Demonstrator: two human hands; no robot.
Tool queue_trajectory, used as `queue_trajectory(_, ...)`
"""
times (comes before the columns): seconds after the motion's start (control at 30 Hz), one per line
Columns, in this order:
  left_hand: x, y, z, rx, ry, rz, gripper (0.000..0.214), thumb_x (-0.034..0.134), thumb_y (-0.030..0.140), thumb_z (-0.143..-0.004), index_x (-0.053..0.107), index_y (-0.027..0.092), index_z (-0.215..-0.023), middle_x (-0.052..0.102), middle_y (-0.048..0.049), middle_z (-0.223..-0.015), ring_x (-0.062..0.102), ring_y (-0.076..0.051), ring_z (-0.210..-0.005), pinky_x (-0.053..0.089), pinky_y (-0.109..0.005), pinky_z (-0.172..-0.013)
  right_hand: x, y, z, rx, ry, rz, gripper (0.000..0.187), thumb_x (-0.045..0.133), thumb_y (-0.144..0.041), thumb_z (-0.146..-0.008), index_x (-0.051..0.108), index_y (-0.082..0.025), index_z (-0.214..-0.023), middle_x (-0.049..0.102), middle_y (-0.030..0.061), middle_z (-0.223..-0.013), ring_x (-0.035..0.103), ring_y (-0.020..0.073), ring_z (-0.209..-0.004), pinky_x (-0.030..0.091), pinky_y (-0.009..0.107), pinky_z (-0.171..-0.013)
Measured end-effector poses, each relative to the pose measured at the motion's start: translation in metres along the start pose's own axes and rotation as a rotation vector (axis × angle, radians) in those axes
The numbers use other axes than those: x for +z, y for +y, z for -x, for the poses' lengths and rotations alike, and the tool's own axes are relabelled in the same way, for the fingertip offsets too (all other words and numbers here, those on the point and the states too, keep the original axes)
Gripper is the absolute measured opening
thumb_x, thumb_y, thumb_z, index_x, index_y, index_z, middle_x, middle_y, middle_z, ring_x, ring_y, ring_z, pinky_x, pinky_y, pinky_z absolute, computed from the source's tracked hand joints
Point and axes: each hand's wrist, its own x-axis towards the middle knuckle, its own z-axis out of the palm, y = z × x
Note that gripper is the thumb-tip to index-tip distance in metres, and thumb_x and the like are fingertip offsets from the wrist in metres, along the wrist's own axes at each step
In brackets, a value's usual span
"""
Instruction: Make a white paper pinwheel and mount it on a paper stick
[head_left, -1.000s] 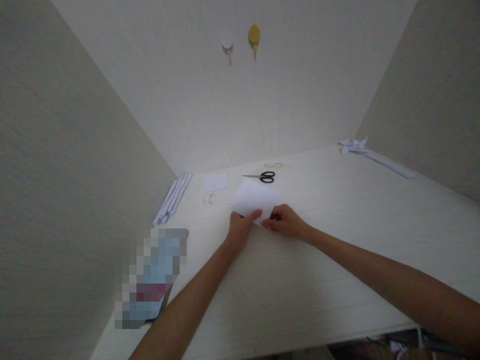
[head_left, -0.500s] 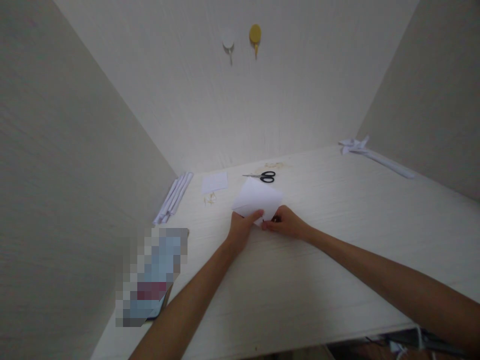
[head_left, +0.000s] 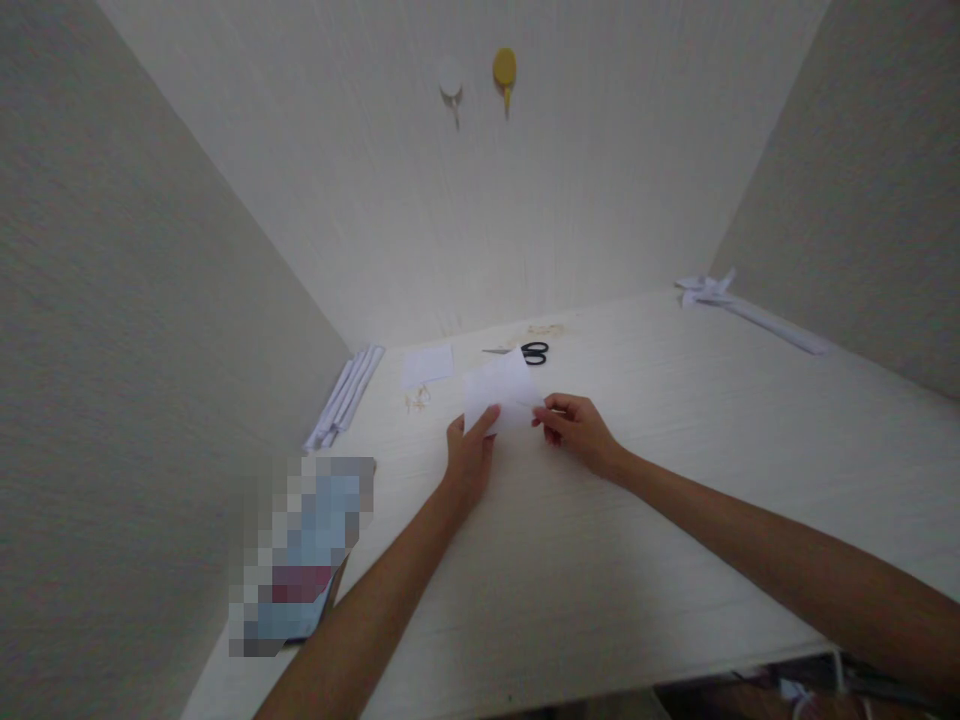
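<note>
A white sheet of paper [head_left: 501,388] is held up over the table, tilted. My left hand [head_left: 471,462] grips its lower left edge, thumb on top and fingers underneath. At the lower right edge, the fingertips of my right hand [head_left: 579,430] are pinched together on the paper. A thin line runs across the sheet by these fingertips; whether it is a crease or a separate thin thing, I cannot tell. Just behind the sheet lie scissors [head_left: 535,348] with black handles, partly covered by the paper, blades pointing left.
Another white sheet [head_left: 428,366] lies left, with small tan thin bits [head_left: 417,399] before it. More tan bits [head_left: 545,330] lie near the back wall. Rolled papers [head_left: 346,397] line the left wall; a long paper roll [head_left: 776,325] is at right. A blurred-out object [head_left: 311,550] lies front left.
The paper has turned and flattened out from a cone-like shape. My right hand has moved slightly up and right, to the sheet's right edge; my left thumb has shifted left.
</note>
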Motion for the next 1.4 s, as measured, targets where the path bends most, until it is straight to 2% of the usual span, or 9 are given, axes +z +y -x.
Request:
queue_trajectory(0.13,0.001,0.001,0.002,0.077,-0.095,-0.151,0.02,0.064,0.028,-0.06,0.06,0.011,-0.069,0.061,-0.0045,-0.068,0.056,-0.016,-0.066,0.042,-0.03,-0.067,-0.002,0.001,-0.001,-0.016,0.099,-0.079,0.025,0.056,-0.038,-0.069,0.053,-0.015,-0.06,0.045,-0.0055,-0.04,0.039,0.0054,-0.037,0.03,0.018,-0.038)
queue_trajectory(0.23,0.0,-0.002,0.0,0.107,-0.13,-0.211,0.024,0.067,0.024,-0.056,0.061,0.011,-0.075,0.063,-0.0056,-0.074,0.056,-0.017,-0.07,0.042,-0.031,-0.07,-0.003,0.003,-0.002,-0.03,0.116,-0.153,0.024,0.055,-0.037,-0.071,0.053,-0.016,-0.061,0.048,-0.0049,-0.044,0.04,0.0053,-0.038,0.029,0.018,-0.038)
queue_trajectory(0.4,0.004,-0.002,0.002,0.022,-0.37,0.083,0.041,0.068,0.015,-0.053,0.057,0.012,-0.092,0.06,-0.0098,-0.099,0.055,-0.021,-0.09,0.04,-0.034,-0.083,-0.003,0.003,-0.003,0.004,0.168,-0.295,0.021,0.058,-0.034,-0.069,0.052,-0.016,-0.06,0.052,-0.0038,-0.051,0.04,0.0044,-0.039,0.027,0.017,-0.037)
queue_trajectory(0.5,0.005,0.001,0.004,-0.043,-0.438,0.23,0.045,0.069,0.013,-0.05,0.056,0.018,-0.093,0.056,-0.0067,-0.11,0.054,-0.022,-0.096,0.039,-0.035,-0.085,-0.004,0.002,-0.004,0.024,0.225,-0.377,0.021,0.059,-0.033,-0.067,0.051,-0.016,-0.058,0.051,-0.0042,-0.05,0.039,0.0037,-0.039,0.026,0.017,-0.037)
queue_trajectory(0.7,-0.002,0.004,-0.003,-0.201,-0.408,0.45,0.016,0.053,0.033,-0.069,0.058,0.018,-0.075,0.06,-0.0046,-0.102,0.056,-0.019,-0.093,0.041,-0.037,-0.086,-0.005,-0.001,-0.004,0.058,0.246,-0.474,0.021,0.061,-0.031,-0.065,0.049,-0.016,-0.056,0.051,-0.0046,-0.049,0.039,0.0035,-0.038,0.024,0.017,-0.036)
queue_trajectory(0.8,-0.003,0.001,-0.006,-0.233,-0.33,0.483,0.015,0.049,0.026,-0.073,0.06,0.017,-0.077,0.062,-0.0038,-0.093,0.057,-0.017,-0.089,0.045,-0.034,-0.08,-0.004,-0.001,-0.003,0.073,0.232,-0.469,0.02,0.062,-0.03,-0.065,0.049,-0.016,-0.056,0.05,-0.0048,-0.048,0.039,0.0038,-0.038,0.023,0.017,-0.036)
queue_trajectory(1.1,0.004,-0.003,-0.001,-0.193,-0.21,0.358,0.01,0.055,0.009,-0.067,0.06,0.011,-0.075,0.064,-0.0048,-0.083,0.059,-0.014,-0.077,0.049,-0.034,-0.077,-0.005,0.001,-0.004,0.057,0.185,-0.415,0.021,0.062,-0.032,-0.065,0.051,-0.016,-0.057,0.051,-0.0048,-0.048,0.039,0.004,-0.039,0.025,0.018,-0.037)
queue_trajectory(1.27,0.005,-0.003,0.0,-0.173,-0.231,0.342,0.011,0.059,0.011,-0.066,0.062,0.01,-0.076,0.065,-0.0044,-0.079,0.059,-0.014,-0.075,0.047,-0.036,-0.081,-0.004,0.001,-0.003,0.023,0.074,-0.314,0.02,0.066,-0.032,-0.062,0.055,-0.015,-0.061,0.056,-0.0027,-0.054,0.04,0.0043,-0.04,0.027,0.019,-0.039)
queue_trajectory(1.4,0.007,-0.003,0.002,-0.15,-0.283,0.341,0.01,0.062,0.015,-0.064,0.063,0.009,-0.072,0.066,-0.0052,-0.08,0.06,-0.015,-0.076,0.044,-0.036,-0.085,-0.003,0.002,-0.002,0.019,-0.012,-0.089,0.024,0.065,-0.036,-0.061,0.06,-0.013,-0.058,0.048,-0.004,-0.042,0.039,0.0056,-0.039,0.027,0.02,-0.04)
